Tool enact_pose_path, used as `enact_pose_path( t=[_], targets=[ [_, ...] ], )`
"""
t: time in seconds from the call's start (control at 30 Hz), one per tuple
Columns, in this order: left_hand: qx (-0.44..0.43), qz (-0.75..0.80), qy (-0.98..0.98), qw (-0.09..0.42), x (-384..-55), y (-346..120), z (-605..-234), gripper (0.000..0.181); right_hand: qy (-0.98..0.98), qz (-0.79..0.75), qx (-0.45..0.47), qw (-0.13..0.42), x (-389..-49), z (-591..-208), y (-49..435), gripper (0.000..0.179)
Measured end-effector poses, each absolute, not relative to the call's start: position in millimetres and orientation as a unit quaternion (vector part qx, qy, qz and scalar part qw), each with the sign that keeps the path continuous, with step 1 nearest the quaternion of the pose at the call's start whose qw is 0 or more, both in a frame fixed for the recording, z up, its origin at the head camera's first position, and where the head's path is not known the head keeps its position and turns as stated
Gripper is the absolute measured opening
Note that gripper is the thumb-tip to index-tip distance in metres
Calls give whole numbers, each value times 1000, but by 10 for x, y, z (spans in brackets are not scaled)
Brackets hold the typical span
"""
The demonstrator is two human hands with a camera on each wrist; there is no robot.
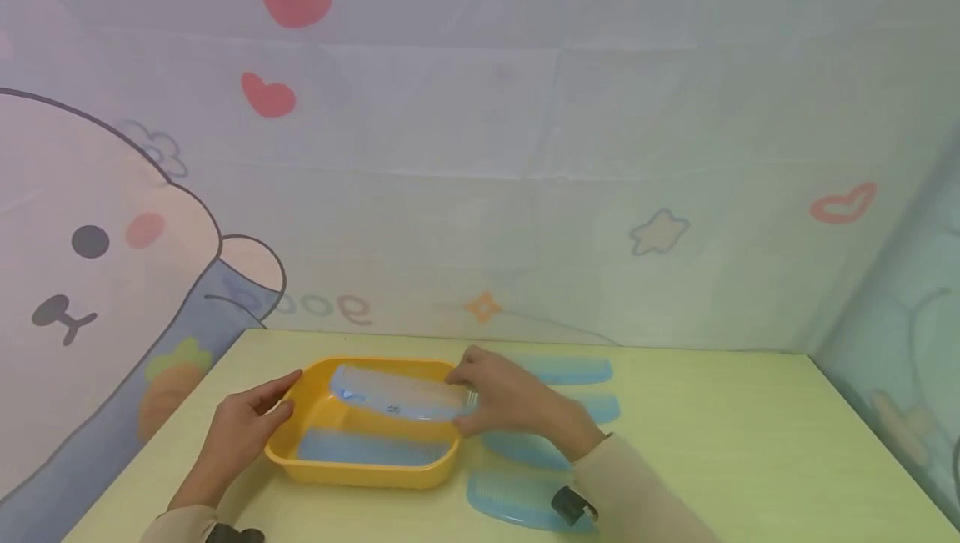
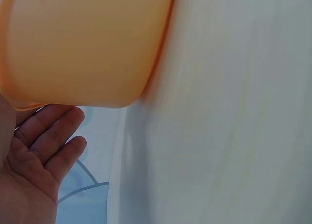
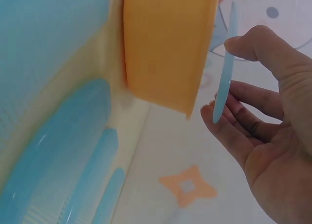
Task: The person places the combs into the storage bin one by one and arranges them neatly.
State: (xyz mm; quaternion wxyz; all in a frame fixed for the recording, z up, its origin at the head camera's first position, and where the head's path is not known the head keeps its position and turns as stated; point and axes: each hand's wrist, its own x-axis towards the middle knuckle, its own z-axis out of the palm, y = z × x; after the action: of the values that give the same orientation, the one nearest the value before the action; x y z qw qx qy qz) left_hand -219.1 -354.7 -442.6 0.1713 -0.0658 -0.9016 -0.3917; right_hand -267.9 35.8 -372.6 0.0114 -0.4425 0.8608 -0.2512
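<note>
My right hand (image 1: 504,393) pinches one end of a light blue comb (image 1: 397,394) between thumb and fingers. The comb is held over a yellow plastic basket (image 1: 382,476), and in the right wrist view it appears edge-on, clear of the basket wall (image 3: 165,48). Inside the basket, along its near side, lies another blue comb (image 1: 371,448). My left hand (image 1: 243,430) touches the basket's left rim with thumb and forefinger. In the left wrist view its other fingers (image 2: 58,136) are loosely extended beside the basket; the thumb is hidden there.
Several blue combs lie in a column right of the basket, among them a near one (image 1: 517,497) and a far one (image 1: 577,371), partly covered by the right arm. The pale yellow table (image 1: 750,443) meets a printed cloth backdrop (image 1: 480,218) behind.
</note>
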Motion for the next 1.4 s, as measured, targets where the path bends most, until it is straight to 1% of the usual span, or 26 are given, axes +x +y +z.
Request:
enact_pose_path(
  t=[0.1,0.23,0.33,0.63,1.2,1.4],
  targets=[
    [-61,-389,-905,163,-2191,-3554,-4432,42,864,-239,-443,26,-2684,-3730,291,50],
    [-55,-395,-905,151,-2195,-3563,-4435,43,869,-210,-448,25,-2684,-3719,200,51],
    [-53,-396,-904,149,-2193,-3570,-4433,44,872,-188,-451,22,-2675,-3703,124,52],
    [-52,-390,-907,151,-2168,-3569,-4407,43,878,-138,-457,37,-2645,-3706,-78,50],
    [-52,-398,-903,154,-2171,-3543,-4389,43,873,-140,-457,98,-2638,-3823,-185,49],
    [-56,-397,-902,161,-2166,-3542,-4389,42,870,-149,-458,108,-2651,-3850,-183,47]
  ],
)
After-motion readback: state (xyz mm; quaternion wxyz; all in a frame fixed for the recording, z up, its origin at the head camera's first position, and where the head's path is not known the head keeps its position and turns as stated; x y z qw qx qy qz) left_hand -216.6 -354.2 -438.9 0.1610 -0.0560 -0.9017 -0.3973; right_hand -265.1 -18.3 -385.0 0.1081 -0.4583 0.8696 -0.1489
